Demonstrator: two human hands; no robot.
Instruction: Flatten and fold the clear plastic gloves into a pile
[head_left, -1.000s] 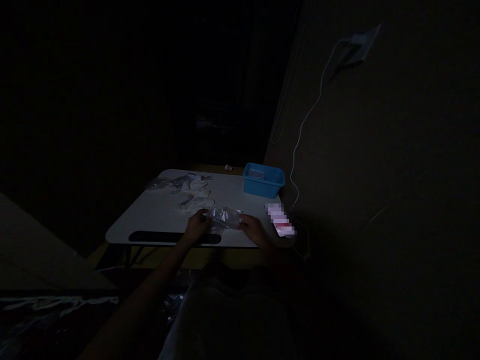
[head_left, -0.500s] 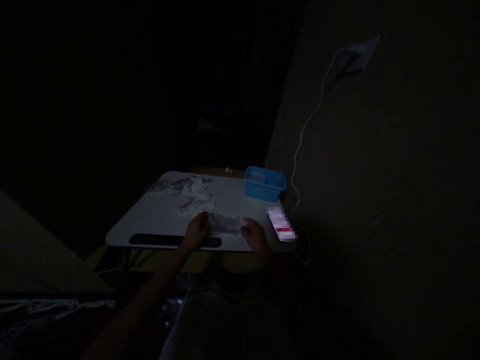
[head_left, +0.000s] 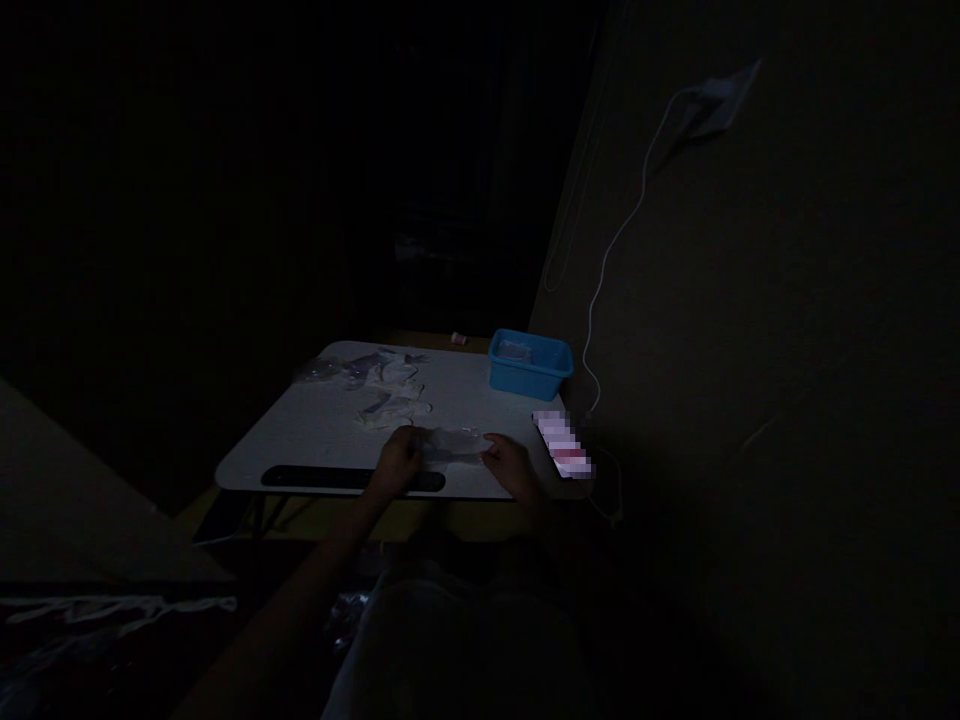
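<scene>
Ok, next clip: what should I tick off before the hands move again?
1. Left hand holds the bag at its left end: ok.
2. Right hand holds its right end: ok.
3. Bag lies flat on the table: cannot tell, too dark.
4. Anything inside the bag: cannot tell.
5. Phone is clear of the right hand, at the table's right edge: ok.
6. Bin and white pieces sit farther back, apart from both hands: ok.
</scene>
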